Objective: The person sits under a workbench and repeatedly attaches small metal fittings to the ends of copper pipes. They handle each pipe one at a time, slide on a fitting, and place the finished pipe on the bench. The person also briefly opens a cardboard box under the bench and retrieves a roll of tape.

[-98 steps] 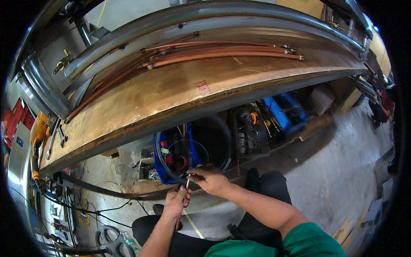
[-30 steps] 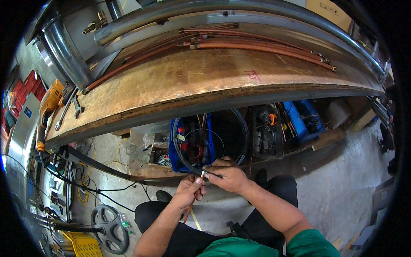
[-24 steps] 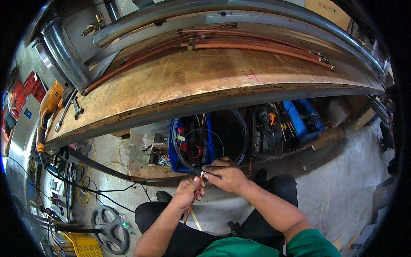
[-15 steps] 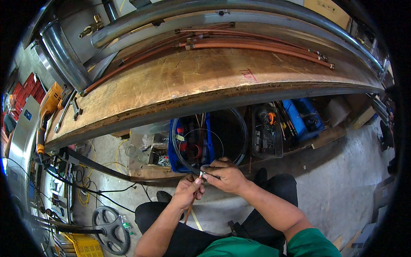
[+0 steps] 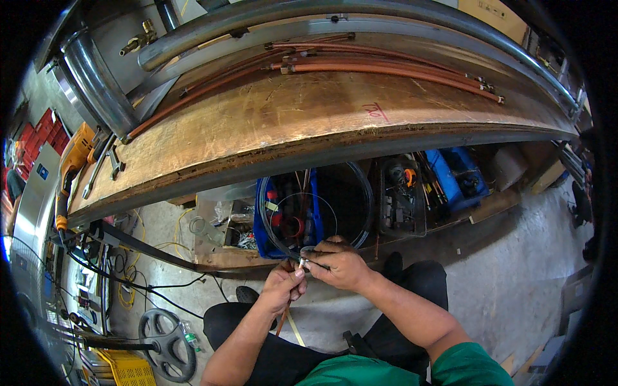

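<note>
Over my lap, my left hand [image 5: 282,287] is closed around a thin copper-coloured tube [image 5: 283,319], which slants down out of the fist. White material [image 5: 301,263] shows at the tube's upper end, between my two hands. My right hand [image 5: 338,262] meets the left there, its thumb and fingers pinched at that white end. Dark smudges mark the right fingertips. A small greyish round edge [image 5: 308,249] shows by the right fingers; its kind I cannot make out.
Several copper-coloured tubes with end fittings [image 5: 393,69] lie on the wooden bench [image 5: 257,109]. At the bench's left are wrenches [image 5: 116,164] and an orange power tool [image 5: 77,154]. Below stand a blue bin [image 5: 262,225], coiled wire [image 5: 370,206] and a clear box [image 5: 412,222].
Both hands stay in nearly the same place, with only slight finger movement at the tube's white end. The bench things have not moved.
</note>
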Demonstrator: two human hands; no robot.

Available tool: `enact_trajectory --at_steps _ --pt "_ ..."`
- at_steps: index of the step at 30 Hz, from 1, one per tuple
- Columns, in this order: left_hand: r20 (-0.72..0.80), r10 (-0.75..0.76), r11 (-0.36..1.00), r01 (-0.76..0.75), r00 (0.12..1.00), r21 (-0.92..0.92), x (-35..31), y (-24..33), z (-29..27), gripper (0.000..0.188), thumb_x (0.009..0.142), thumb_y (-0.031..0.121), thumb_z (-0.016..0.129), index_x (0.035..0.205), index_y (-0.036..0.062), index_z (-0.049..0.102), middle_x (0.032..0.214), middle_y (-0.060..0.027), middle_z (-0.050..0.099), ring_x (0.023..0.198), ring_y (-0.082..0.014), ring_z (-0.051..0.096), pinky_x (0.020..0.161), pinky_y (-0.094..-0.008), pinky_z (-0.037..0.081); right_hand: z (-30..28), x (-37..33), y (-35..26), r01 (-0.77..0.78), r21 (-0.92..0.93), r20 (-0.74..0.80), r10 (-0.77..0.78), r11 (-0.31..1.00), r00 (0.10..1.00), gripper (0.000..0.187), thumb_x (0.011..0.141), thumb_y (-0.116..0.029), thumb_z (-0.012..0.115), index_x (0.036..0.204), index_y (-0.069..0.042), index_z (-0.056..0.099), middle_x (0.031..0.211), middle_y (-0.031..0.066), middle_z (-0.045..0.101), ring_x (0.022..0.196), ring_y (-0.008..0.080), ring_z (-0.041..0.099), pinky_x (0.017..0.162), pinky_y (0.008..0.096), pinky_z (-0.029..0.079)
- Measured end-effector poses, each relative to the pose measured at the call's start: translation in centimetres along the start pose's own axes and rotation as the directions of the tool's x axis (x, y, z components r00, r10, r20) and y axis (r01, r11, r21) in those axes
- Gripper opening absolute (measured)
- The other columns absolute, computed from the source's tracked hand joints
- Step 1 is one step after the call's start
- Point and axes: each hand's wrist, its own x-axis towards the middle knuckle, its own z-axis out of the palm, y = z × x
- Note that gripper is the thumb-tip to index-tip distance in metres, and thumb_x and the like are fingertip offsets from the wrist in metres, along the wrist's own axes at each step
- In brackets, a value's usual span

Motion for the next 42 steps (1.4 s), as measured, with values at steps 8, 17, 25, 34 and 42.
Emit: enact_trajectory --at_steps 8,17,25,34,42 --pt "-0.04 -0.001 0.999 0.0 0.999 -0.037 0.3 -0.4 0.1 0.04 0.095 0.041 0.055 0.091 0.0018 0.059 0.07 -0.0079 0.06 0.054 -0.0122 0.052 0.05 -0.0245 0.043 0.1 -0.2 0.3 0.006 -0.01 0.029 -0.006 1.0 1.0 0.025 0.081 -0.02 0.07 0.1 -0.005 0.071 0.091 0.0082 0.068 0.082 0.023 0.061 0.079 0.0329 0.043" --pt "-0.041 0.022 1.0 -0.022 0.999 0.012 0.2 -1.0 -0.8 0.036 0.096 0.037 0.054 0.093 0.0018 0.059 0.071 -0.008 0.06 0.054 -0.0123 0.052 0.051 -0.0243 0.042 0.1 -0.1 0.2 0.012 0.006 0.028 -0.012 1.0 1.0 0.025 0.082 -0.021 0.069 0.101 -0.005 0.071 0.091 0.0081 0.068 0.081 0.0229 0.061 0.079 0.0333 0.044" --pt "-0.066 -0.005 0.998 0.001 0.998 -0.059 0.3 -0.9 0.1 0.038 0.099 0.039 0.049 0.095 0.0023 0.058 0.071 -0.0077 0.06 0.054 -0.0123 0.05 0.05 -0.0238 0.041 0.1 -0.1 0.2 0.003 -0.001 0.061 -0.003 1.0 0.998 0.025 0.084 -0.02 0.068 0.103 -0.005 0.071 0.091 0.0084 0.067 0.082 0.0238 0.061 0.079 0.0334 0.043" --pt "-0.021 0.021 0.999 -0.021 1.0 -0.035 0.2 -0.9 -0.3 0.033 0.098 0.034 0.052 0.094 0.0025 0.058 0.071 -0.0082 0.06 0.053 -0.0103 0.049 0.048 -0.021 0.038 0.1 0.0 0.0 0.008 -0.019 0.062 -0.007 1.0 0.998 0.026 0.086 -0.022 0.066 0.106 -0.006 0.07 0.091 0.0081 0.067 0.083 0.0243 0.06 0.081 0.0336 0.043" --pt "-0.112 -0.047 0.995 0.036 0.993 -0.098 0.1 -0.4 0.7 0.034 0.098 0.036 0.052 0.091 0.0032 0.057 0.071 -0.0077 0.06 0.055 -0.0129 0.052 0.052 -0.0239 0.042 0.7 -0.3 0.5 0.007 0.014 0.049 -0.008 1.0 0.999 0.025 0.085 -0.02 0.066 0.105 -0.005 0.07 0.088 0.0082 0.066 0.081 0.0239 0.06 0.08 0.034 0.044"
